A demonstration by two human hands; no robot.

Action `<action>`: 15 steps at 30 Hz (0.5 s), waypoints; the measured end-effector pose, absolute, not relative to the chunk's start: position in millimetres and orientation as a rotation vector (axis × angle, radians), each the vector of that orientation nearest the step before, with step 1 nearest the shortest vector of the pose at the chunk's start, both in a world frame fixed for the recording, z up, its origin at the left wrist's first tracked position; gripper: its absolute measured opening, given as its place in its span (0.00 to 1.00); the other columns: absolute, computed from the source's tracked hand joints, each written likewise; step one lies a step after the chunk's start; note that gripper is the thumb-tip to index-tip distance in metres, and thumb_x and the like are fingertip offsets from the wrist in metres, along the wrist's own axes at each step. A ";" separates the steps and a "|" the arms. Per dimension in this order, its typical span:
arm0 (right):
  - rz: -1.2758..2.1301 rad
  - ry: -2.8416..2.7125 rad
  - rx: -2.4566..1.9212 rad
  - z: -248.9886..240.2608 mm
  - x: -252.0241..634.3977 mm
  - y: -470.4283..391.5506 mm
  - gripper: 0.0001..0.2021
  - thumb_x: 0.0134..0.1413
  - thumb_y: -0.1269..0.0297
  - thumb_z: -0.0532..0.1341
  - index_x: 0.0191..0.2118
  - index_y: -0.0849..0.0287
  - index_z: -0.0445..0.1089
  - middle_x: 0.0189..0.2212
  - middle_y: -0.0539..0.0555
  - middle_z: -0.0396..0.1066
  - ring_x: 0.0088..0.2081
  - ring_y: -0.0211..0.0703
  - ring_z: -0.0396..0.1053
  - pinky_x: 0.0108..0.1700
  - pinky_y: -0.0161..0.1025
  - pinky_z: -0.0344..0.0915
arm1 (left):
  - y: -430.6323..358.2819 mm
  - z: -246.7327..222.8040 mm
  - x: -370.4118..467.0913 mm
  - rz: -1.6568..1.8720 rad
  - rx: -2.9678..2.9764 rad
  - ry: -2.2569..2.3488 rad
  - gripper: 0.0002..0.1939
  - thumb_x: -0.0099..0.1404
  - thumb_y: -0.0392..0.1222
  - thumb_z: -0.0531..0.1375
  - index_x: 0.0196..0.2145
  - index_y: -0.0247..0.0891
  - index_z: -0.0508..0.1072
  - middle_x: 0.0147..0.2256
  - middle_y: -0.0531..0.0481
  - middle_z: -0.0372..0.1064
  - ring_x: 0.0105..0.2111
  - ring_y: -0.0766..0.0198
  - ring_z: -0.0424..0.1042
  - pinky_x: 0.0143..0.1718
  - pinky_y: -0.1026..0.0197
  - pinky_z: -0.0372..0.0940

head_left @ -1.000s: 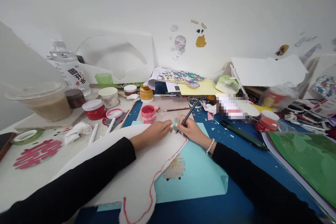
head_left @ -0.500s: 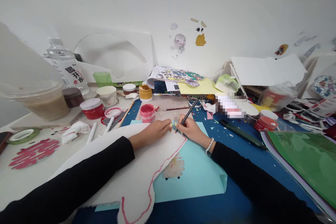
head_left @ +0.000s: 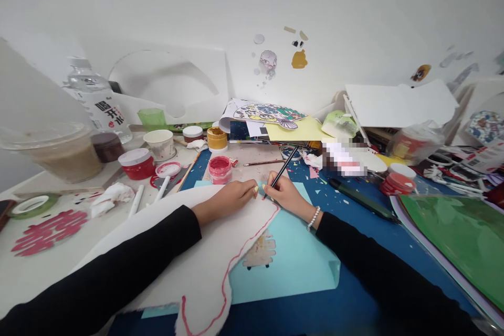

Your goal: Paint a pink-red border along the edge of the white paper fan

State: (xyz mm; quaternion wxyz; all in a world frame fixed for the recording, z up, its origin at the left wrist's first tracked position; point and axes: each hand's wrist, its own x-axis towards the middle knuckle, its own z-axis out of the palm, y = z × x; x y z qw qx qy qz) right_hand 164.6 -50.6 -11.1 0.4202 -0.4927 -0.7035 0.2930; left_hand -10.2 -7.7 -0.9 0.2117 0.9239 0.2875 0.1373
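Observation:
A large white board cutout (head_left: pixel 189 252) with a wavy edge lies in front of me, a red painted line running along that edge. My right hand (head_left: pixel 281 191) pinches a black-handled paintbrush (head_left: pixel 285 163), its tip down at the cutout's far right corner, by a small red mark. My left hand (head_left: pixel 236 194) rests on the cutout's far edge, fingers curled closed over it close to the brush tip; the undersides of the fingers are hidden. Beyond the hands stands an open jar of red paint (head_left: pixel 220 169). Light blue paper (head_left: pixel 291 262) lies beneath the cutout.
Behind are a yellow paint jar (head_left: pixel 217 139), a paper cup (head_left: pixel 159 144) and a second brush (head_left: pixel 263 163). On the left stand a drink cup (head_left: pixel 66 155) and water bottle (head_left: pixel 96 100). A dark green cutter (head_left: pixel 362 199) and green sheets (head_left: pixel 452 236) lie right.
The whole view has shifted very slightly to the left. Both hands, the paintbrush and the cutout keep nearly the same positions.

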 end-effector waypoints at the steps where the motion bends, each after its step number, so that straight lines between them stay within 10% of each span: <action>1: 0.732 -1.764 -1.235 -11.3 164.7 -50.4 0.08 0.46 0.69 0.53 0.22 0.58 0.52 0.16 0.42 0.50 0.18 0.31 0.49 0.21 0.31 0.47 | -7.7 -1.0 -10.1 0.379 2.567 0.792 0.14 0.64 0.43 0.41 0.29 0.39 0.62 0.24 0.53 0.63 0.25 0.65 0.64 0.28 0.64 0.54; 15: 0.724 -1.764 -1.219 -13.8 165.5 -50.0 0.08 0.47 0.67 0.53 0.22 0.57 0.52 0.16 0.43 0.50 0.19 0.32 0.49 0.22 0.31 0.47 | -7.9 2.2 -10.8 0.385 2.576 0.753 0.14 0.64 0.40 0.41 0.29 0.39 0.65 0.26 0.53 0.65 0.26 0.66 0.65 0.29 0.65 0.55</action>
